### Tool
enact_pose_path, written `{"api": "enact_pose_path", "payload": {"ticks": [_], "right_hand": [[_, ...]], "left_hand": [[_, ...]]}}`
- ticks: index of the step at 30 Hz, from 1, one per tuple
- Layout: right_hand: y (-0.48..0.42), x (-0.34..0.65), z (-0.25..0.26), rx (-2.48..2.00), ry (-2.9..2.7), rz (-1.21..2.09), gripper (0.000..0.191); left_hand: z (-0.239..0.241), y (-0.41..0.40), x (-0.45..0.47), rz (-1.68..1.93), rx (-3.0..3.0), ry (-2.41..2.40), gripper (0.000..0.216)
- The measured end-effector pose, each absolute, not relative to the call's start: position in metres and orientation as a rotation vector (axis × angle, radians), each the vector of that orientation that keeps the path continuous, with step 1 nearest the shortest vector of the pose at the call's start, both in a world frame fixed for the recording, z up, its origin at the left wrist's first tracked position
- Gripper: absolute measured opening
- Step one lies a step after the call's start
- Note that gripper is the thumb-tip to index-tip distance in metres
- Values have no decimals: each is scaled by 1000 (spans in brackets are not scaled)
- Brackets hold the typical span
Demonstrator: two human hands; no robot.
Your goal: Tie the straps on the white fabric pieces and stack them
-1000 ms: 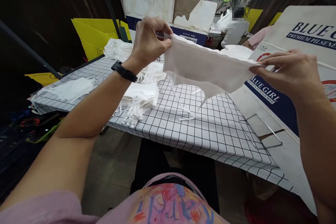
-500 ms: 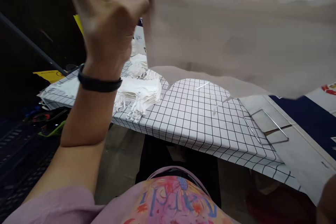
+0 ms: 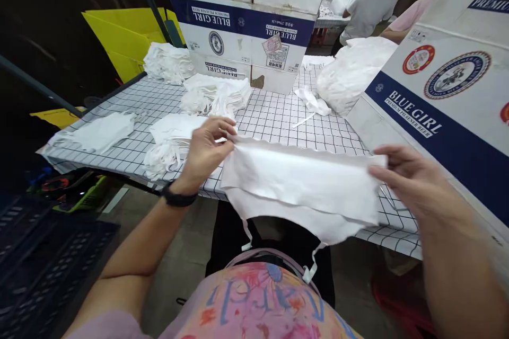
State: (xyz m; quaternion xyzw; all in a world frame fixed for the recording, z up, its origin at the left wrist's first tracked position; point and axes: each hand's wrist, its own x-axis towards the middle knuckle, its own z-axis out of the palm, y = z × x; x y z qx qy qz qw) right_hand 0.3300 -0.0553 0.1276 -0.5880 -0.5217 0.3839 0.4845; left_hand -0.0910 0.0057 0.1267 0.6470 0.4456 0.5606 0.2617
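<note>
A white camisole (image 3: 302, 180) is stretched between my two hands above the table's front edge, its wavy hem up and its thin straps hanging toward my lap. My left hand (image 3: 210, 148) pinches one hem corner between thumb and fingers. At the opposite corner, my right hand (image 3: 409, 180) grips the hem, slightly blurred. Just beyond my left hand lies a stack of folded white garments (image 3: 170, 130) with straps bunched at its front. A bent wire frame (image 3: 389, 198) shows partly behind the camisole by my right hand.
The checked table (image 3: 274, 119) bears another white stack (image 3: 218, 90), a flat garment (image 3: 95, 132) at left and a white heap (image 3: 353, 74). Printed cardboard (image 3: 246, 37) stands at the back; a large carton (image 3: 445, 90) flanks the right. A person (image 3: 374, 8) is beyond.
The camisole has come down from high in front of my face to just above the table edge. My left hand has lowered with it, and my right hand now shows on the other corner.
</note>
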Motion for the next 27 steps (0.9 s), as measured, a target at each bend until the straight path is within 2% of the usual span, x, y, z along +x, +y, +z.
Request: {"api": "enact_pose_path", "payload": {"ticks": [2, 6, 11, 16, 19, 23, 27], "right_hand": [[-20, 311, 87, -1472, -1223, 1127, 56], [35, 309, 21, -1579, -1285, 1041, 55], [84, 309, -7, -1748, -1504, 714, 34], [114, 303, -14, -1797, -1544, 509, 38], [111, 305, -20, -1799, -1550, 403, 42], [89, 311, -27, -1757, -1752, 309, 30], [51, 312, -20, -1815, -1693, 199, 27]], "left_hand": [[80, 36, -85, 1387, 1739, 1302, 22], [21, 84, -67, 1102, 1717, 1582, 20], [7, 128, -52, 945, 1797, 1743, 20], [-2, 151, -39, 898, 1935, 1782, 33], [-8, 136, -21, 841, 2189, 1654, 38], [-8, 102, 15, 551, 2517, 1142, 34], [-5, 81, 47, 243, 2588, 855, 48]]}}
